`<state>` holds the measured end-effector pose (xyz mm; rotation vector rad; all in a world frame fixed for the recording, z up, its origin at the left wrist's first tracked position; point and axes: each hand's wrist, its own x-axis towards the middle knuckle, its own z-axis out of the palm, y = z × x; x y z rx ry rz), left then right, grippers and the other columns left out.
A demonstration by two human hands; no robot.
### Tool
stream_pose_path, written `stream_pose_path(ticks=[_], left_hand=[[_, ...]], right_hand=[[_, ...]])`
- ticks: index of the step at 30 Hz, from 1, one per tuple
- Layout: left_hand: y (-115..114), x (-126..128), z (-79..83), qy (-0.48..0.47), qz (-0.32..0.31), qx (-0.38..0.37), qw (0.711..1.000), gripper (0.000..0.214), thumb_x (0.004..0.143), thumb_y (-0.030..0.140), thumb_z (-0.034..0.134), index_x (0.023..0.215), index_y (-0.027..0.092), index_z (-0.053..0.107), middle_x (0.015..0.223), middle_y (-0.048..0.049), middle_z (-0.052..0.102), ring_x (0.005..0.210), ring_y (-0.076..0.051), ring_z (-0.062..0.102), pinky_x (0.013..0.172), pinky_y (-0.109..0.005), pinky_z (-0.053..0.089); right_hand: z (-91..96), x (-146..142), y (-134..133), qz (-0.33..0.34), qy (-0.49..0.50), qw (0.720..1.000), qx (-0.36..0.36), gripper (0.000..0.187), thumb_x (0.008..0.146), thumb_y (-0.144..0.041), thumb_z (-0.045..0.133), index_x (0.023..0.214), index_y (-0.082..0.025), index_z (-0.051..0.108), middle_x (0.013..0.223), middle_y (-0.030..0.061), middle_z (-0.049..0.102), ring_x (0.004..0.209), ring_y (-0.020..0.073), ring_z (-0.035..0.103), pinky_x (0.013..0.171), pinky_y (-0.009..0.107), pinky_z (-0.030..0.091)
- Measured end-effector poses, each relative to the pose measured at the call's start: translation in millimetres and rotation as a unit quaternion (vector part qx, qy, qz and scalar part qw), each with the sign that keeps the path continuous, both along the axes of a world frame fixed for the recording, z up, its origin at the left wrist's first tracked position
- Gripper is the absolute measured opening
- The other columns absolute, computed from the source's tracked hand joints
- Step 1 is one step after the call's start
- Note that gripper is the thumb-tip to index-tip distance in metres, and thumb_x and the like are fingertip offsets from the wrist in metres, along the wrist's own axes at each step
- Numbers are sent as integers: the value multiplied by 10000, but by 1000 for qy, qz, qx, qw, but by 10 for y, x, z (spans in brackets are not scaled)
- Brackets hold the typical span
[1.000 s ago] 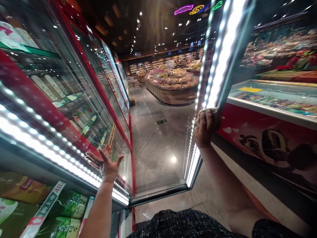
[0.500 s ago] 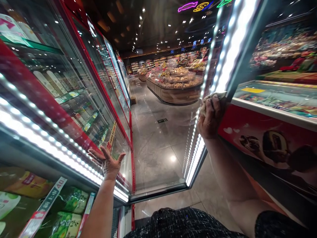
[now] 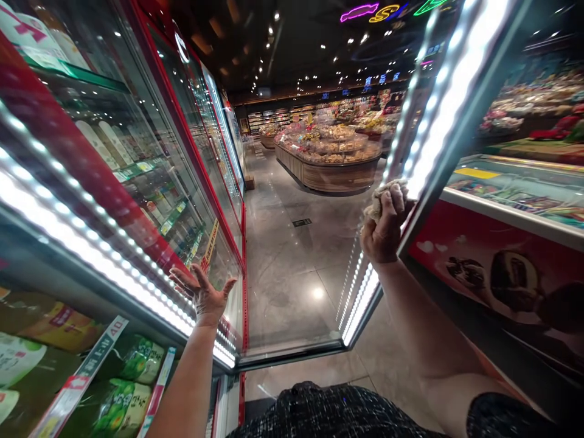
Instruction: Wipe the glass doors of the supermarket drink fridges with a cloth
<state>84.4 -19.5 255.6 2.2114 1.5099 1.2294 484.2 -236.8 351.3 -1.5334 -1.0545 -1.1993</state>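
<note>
A glass cooler door [image 3: 292, 316], edged with bright LED strips, stands swung out in front of me. My right hand [image 3: 385, 228] presses a crumpled beige cloth [image 3: 383, 198] against the glass beside the right-hand light strip [image 3: 444, 103]. Its fingers are bent over the cloth. On the left, my left hand [image 3: 205, 292] is held with fingers and thumb spread, against or close to the glass near the other light strip [image 3: 104, 249]. Nothing is in it. Whether its palm touches the glass I cannot tell.
Shelves with green packages [image 3: 125, 404] and price strips [image 3: 84, 377] lie at lower left. Red-framed cabinets [image 3: 223, 225] line the left side. To the right stands a red chest freezer [image 3: 483, 243]. Beyond the glass, a rounded wooden display [image 3: 328, 173] stands on the tiled floor [image 3: 283, 267].
My right hand has slid slightly down and left on the glass with the cloth, and its wrist has turned. My left hand stays spread in nearly the same place. The view has shifted slightly.
</note>
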Motion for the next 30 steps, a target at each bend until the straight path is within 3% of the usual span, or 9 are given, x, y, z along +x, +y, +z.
stream_pose_path(ticks=[3,8,11,13,18,21,23,27,30], left_hand=[[0,-1,-10,-1,-4,-2,1000,1381,683,845,668,1655,123,2,1688,-319,27,1566,-495,64,1172,-758,169],[-10,6,-22,-4,-2,-8,1000,1360,703,839,658,1654,126,-2,1690,-316,4,1570,-486,39,1175,-757,159],[-17,10,-34,-11,2,-15,1000,1371,697,853,648,1650,98,14,1680,-336,32,1566,-495,60,1168,-760,176],[-18,11,-44,-10,2,-18,1000,1368,697,850,651,1650,95,25,1676,-341,55,1562,-503,80,1159,-765,194],[-22,10,-48,-12,5,-25,1000,1354,705,818,681,1652,110,20,1680,-329,76,1556,-507,114,1155,-765,219],[-33,6,-33,-8,2,-27,1000,1339,718,789,697,1654,137,-4,1686,-317,62,1554,-505,125,1155,-763,227],[-42,3,-20,-5,-2,-23,1000,1334,719,778,707,1654,152,-9,1690,-309,53,1553,-507,131,1151,-764,231],[-55,-4,-5,-1,1,-11,1000,1355,709,776,717,1648,169,-49,1694,-299,28,1552,-506,133,1151,-756,243],[-57,-9,-5,2,2,-8,1000,1365,705,772,723,1643,183,-76,1697,-292,7,1551,-506,139,1154,-749,247]], right_hand=[[-18,-41,66,15,10,1000,7,509,1048,-310,413,1535,-173,360,1570,235,395,1519,372,336,1170,689,326],[-588,-273,75,35,-34,999,-5,647,998,-207,508,1597,-202,264,1595,228,364,1544,337,286,1197,675,303],[-747,-342,59,39,-47,998,-22,657,982,-177,514,1593,-192,274,1590,232,363,1552,333,264,1197,687,295],[-648,-323,69,39,-38,998,-12,601,995,-186,486,1571,-205,315,1581,221,377,1547,341,273,1187,701,302],[-96,-187,171,46,-34,998,6,512,1021,-268,469,1524,-230,379,1549,194,416,1522,359,318,1154,688,362],[-41,-217,217,50,-22,998,20,511,1021,-285,478,1523,-235,392,1551,188,418,1519,366,313,1150,699,353],[-210,-308,209,58,-28,998,16,525,1008,-263,495,1525,-239,404,1538,183,442,1507,360,330,1171,713,303],[-748,-502,119,67,-58,995,-42,571,973,-208,514,1532,-246,401,1503,182,484,1517,342,322,1205,697,257],[-910,-532,71,52,-58,995,-67,572,964,-191,514,1522,-239,399,1522,187,468,1530,339,305,1212,685,261]])
